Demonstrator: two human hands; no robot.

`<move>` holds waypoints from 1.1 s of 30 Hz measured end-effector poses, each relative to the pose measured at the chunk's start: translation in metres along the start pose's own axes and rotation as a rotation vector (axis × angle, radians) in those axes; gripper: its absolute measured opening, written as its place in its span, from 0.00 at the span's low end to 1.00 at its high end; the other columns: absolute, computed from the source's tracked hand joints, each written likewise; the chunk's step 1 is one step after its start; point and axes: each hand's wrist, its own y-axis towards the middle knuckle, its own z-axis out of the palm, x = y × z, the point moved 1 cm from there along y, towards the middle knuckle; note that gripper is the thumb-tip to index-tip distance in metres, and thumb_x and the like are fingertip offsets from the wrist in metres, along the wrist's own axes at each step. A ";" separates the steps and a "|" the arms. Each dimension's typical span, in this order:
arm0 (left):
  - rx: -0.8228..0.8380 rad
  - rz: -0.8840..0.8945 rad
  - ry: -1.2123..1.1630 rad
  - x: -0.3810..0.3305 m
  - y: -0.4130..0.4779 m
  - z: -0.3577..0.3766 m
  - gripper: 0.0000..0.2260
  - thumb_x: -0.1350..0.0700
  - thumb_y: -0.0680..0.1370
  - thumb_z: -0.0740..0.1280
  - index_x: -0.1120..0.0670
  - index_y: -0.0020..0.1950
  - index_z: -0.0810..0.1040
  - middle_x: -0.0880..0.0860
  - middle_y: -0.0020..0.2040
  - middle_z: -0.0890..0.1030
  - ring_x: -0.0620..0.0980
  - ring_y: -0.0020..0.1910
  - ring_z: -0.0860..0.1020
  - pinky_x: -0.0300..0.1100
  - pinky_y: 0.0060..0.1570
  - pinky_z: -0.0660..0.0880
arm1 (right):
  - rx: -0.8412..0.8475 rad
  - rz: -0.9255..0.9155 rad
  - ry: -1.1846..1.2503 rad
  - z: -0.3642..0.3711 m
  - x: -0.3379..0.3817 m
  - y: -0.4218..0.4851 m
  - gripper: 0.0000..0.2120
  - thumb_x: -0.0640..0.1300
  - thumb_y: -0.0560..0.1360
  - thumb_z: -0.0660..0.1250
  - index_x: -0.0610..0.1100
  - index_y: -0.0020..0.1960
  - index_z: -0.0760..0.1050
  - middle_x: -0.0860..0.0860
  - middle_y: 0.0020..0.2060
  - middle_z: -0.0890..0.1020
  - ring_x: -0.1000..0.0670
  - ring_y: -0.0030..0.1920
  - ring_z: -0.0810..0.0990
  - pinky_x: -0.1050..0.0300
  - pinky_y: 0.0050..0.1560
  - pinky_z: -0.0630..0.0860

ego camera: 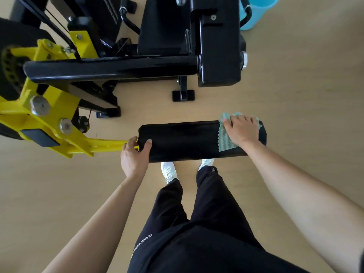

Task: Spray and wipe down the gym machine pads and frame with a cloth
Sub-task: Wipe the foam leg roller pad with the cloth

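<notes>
- roller pad (pixel 187 140) runs left to right
- right hand (pixel 242 131), fingers curled on the cloth (pixel 224 138), sits at its right end, so the wipe probably heads leftward
- left hand (pixel 134 154) grips the left end

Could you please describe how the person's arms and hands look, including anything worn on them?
The left forearm and the right forearm are bare, with no sleeves in view. The left hand and the right hand wear no gloves, and no watch, bracelet or ring shows on the wrists or visible fingers.
</notes>
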 end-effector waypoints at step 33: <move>-0.007 -0.112 0.031 0.022 -0.025 -0.004 0.26 0.39 0.71 0.62 0.49 0.64 0.81 0.52 0.58 0.84 0.54 0.55 0.79 0.50 0.55 0.73 | -0.059 -0.321 0.132 0.010 0.128 -0.047 0.30 0.61 0.84 0.44 0.47 0.76 0.68 0.47 0.72 0.75 0.42 0.74 0.69 0.40 0.76 0.59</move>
